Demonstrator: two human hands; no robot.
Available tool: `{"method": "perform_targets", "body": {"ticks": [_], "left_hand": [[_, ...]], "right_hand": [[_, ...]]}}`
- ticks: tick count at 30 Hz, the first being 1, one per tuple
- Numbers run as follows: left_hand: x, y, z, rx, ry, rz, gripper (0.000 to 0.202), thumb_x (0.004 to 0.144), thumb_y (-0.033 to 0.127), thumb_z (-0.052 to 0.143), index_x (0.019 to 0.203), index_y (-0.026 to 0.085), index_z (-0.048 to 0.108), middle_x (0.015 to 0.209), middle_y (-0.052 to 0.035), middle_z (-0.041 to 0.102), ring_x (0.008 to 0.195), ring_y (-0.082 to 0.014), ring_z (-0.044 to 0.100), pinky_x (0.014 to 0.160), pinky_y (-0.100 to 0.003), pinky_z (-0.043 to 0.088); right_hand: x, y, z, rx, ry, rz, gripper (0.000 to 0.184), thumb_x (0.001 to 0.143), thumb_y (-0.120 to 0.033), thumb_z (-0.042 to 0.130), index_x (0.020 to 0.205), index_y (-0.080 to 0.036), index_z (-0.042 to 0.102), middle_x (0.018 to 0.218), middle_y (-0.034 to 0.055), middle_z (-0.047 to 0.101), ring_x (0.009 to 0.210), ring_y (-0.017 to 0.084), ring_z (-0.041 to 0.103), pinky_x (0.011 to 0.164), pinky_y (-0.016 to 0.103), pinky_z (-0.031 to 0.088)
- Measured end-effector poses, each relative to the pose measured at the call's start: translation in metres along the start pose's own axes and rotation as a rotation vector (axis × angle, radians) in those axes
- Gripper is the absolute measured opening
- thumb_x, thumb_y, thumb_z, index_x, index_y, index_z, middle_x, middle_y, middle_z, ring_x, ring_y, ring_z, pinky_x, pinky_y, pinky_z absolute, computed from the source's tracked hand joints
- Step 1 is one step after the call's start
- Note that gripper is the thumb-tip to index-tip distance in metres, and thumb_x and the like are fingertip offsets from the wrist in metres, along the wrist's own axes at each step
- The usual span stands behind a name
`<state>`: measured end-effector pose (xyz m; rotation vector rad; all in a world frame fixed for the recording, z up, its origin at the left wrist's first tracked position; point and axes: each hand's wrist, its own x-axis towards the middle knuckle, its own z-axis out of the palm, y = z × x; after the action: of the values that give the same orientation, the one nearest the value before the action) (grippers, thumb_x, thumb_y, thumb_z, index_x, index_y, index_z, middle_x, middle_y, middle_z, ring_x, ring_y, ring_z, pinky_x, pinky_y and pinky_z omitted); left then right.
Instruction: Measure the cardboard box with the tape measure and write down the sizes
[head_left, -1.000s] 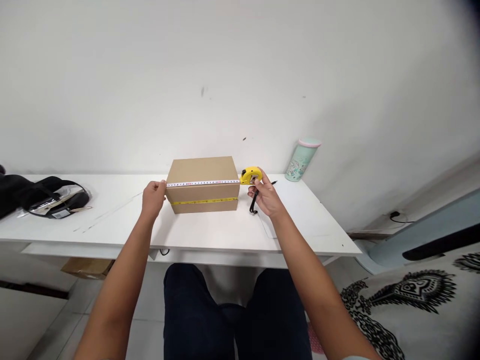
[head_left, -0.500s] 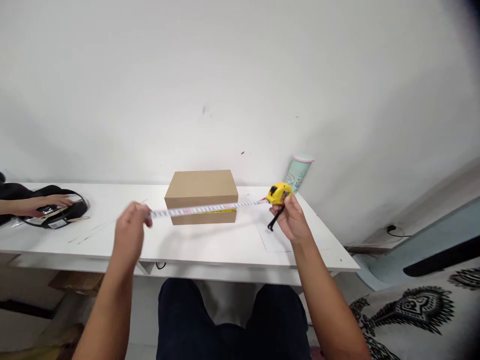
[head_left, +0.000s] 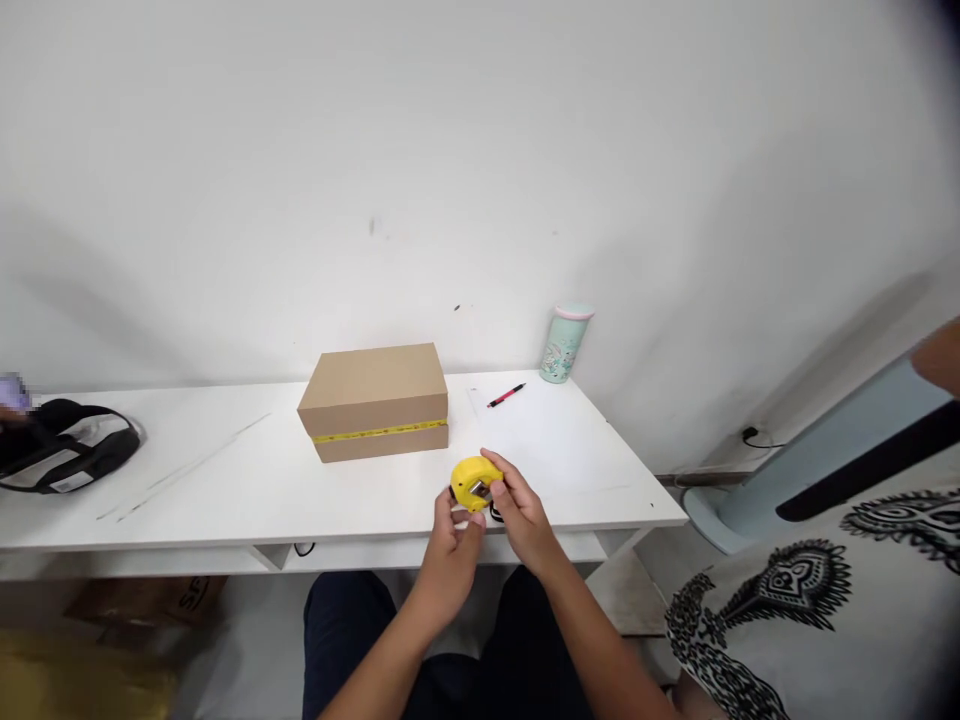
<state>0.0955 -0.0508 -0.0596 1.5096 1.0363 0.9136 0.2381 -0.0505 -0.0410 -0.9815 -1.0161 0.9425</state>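
Observation:
A yellow tape measure [head_left: 466, 472] is held just above the desk's front edge, with no long blade showing out of it. My right hand [head_left: 525, 520] grips its right side, fingers over the top and thumb on the face. The curled fingers and thumb of my left hand [head_left: 448, 562] close on its lower left side. A dark wrist strap hangs by the right thumb. Beyond the hands, to the left, a closed brown cardboard box [head_left: 379, 378] rests on the desk, a yellow printed band running along its front.
On the white desk [head_left: 225, 490] a red and black pen [head_left: 507, 395] lies by a sheet of paper [head_left: 536, 440]. Behind it stands a mint tumbler [head_left: 564, 348]. At left is a black strapped item [head_left: 82, 450]. Someone in a patterned garment [head_left: 795, 590] is close on my right.
My hands have come together near the desk's front edge. The long blade stretched between them is back in the case. The view has shifted, and the pen now shows.

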Motion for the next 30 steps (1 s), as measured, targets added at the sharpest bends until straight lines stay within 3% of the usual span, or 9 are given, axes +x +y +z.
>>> {"method": "perform_targets", "body": {"ticks": [2,4,7,11,14,18,23,27,30], "left_hand": [[0.004,0.002,-0.006,0.185,0.08,0.075,0.076,0.093,0.059,0.05,0.155,0.032,0.015,0.162,-0.0169,0.027,0.144,-0.0296,0.043,0.11,-0.051,0.045],[0.02,0.015,-0.021,0.498,0.167,0.24,0.085,0.091,0.057,0.054,0.159,0.03,0.01,0.168,-0.0152,0.013,0.154,-0.0326,0.024,0.119,-0.058,0.033],[0.067,0.053,-0.045,0.948,0.271,0.441,0.073,0.091,0.051,0.057,0.156,0.029,0.03,0.167,-0.0142,0.023,0.157,-0.036,0.013,0.124,-0.063,0.017],[0.128,0.095,-0.057,1.228,0.368,0.341,0.061,0.09,0.052,0.063,0.145,0.03,0.05,0.156,-0.0167,0.045,0.149,-0.0447,0.031,0.117,-0.077,0.01],[0.135,0.097,-0.058,1.26,0.386,0.325,0.048,0.091,0.049,0.063,0.136,0.031,0.058,0.15,-0.0153,0.053,0.14,-0.0435,0.043,0.114,-0.079,0.015],[0.113,0.075,-0.066,1.199,0.456,0.461,0.037,0.092,0.05,0.061,0.125,0.033,0.062,0.148,-0.0115,0.057,0.142,-0.0396,0.044,0.118,-0.075,0.007],[0.11,0.066,-0.065,1.102,0.558,0.445,0.046,0.088,0.051,0.065,0.129,0.03,0.056,0.142,-0.0158,0.061,0.143,-0.041,0.043,0.116,-0.077,-0.003],[0.125,0.084,-0.06,1.046,0.497,0.316,0.042,0.088,0.039,0.062,0.127,0.025,0.057,0.128,-0.0172,0.068,0.136,-0.0401,0.05,0.117,-0.076,0.002],[0.115,0.097,-0.079,1.036,0.354,0.34,0.041,0.082,0.038,0.068,0.121,0.027,0.061,0.121,-0.0108,0.072,0.12,-0.0349,0.063,0.121,-0.067,0.012]], "right_hand": [[-0.005,0.006,-0.007,0.03,0.1,0.006,0.045,0.085,-0.058,0.07,0.123,-0.035,0.072,0.136,0.0018,0.068,0.126,0.027,0.061,0.106,0.04,0.05],[-0.006,0.014,-0.015,0.089,0.198,0.038,0.046,0.083,-0.058,0.072,0.122,-0.034,0.072,0.132,0.003,0.07,0.121,0.027,0.064,0.102,0.04,0.053],[-0.007,0.026,-0.021,0.275,0.285,0.096,0.049,0.084,-0.06,0.07,0.124,-0.03,0.07,0.125,0.0048,0.072,0.11,0.026,0.069,0.092,0.038,0.058],[-0.009,0.036,-0.014,0.501,0.333,0.14,0.048,0.081,-0.06,0.074,0.117,-0.029,0.07,0.122,0.0049,0.074,0.111,0.023,0.069,0.093,0.037,0.058],[-0.01,0.039,-0.007,0.564,0.328,0.169,0.049,0.077,-0.06,0.078,0.114,-0.028,0.071,0.12,0.0051,0.074,0.114,0.024,0.068,0.097,0.038,0.056],[-0.008,0.043,-0.008,0.567,0.313,0.162,0.048,0.079,-0.059,0.077,0.115,-0.028,0.071,0.122,0.0058,0.073,0.119,0.025,0.066,0.101,0.039,0.054],[-0.004,0.042,-0.014,0.553,0.308,0.141,0.042,0.08,-0.058,0.076,0.108,-0.029,0.071,0.114,0.0048,0.075,0.113,0.024,0.067,0.096,0.039,0.056],[-0.002,0.039,-0.013,0.54,0.336,0.133,0.04,0.077,-0.058,0.079,0.104,-0.028,0.072,0.109,0.0043,0.075,0.108,0.023,0.068,0.093,0.04,0.057],[-0.002,0.035,-0.013,0.514,0.33,0.121,0.043,0.078,-0.058,0.078,0.108,-0.029,0.072,0.109,0.0048,0.074,0.104,0.024,0.069,0.089,0.039,0.058]]}}
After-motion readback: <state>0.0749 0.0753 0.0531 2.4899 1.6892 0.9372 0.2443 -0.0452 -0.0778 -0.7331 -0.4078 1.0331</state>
